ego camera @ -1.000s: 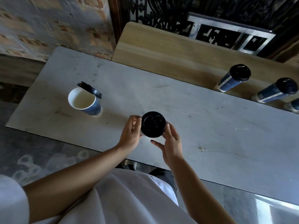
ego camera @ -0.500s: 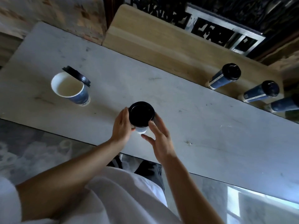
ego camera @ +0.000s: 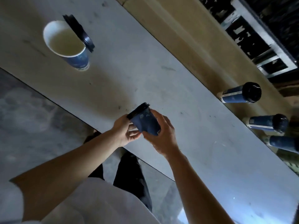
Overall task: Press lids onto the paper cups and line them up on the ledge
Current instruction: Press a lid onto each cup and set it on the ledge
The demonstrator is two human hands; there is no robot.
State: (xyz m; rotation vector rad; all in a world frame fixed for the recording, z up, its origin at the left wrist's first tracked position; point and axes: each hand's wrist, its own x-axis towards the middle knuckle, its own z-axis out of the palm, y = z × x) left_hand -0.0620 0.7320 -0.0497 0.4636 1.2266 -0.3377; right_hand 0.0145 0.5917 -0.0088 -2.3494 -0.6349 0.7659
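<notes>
Cup (ego camera: 145,125) in both hands, off the table (ego camera: 161,78) near its front edge, tipped with black lid (ego camera: 137,111) leftward, likely for checking the seal. Left hand (ego camera: 124,133) curled at the rim end, fingers (ego camera: 134,132) pinching below the lid; right hand (ego camera: 163,139) wrapped round the body. Three capped cups (ego camera: 239,95) lined up on the ledge (ego camera: 178,38), well apart to the right; open cup (ego camera: 64,44) far left, loose lid (ego camera: 79,33) propped on its rim.
</notes>
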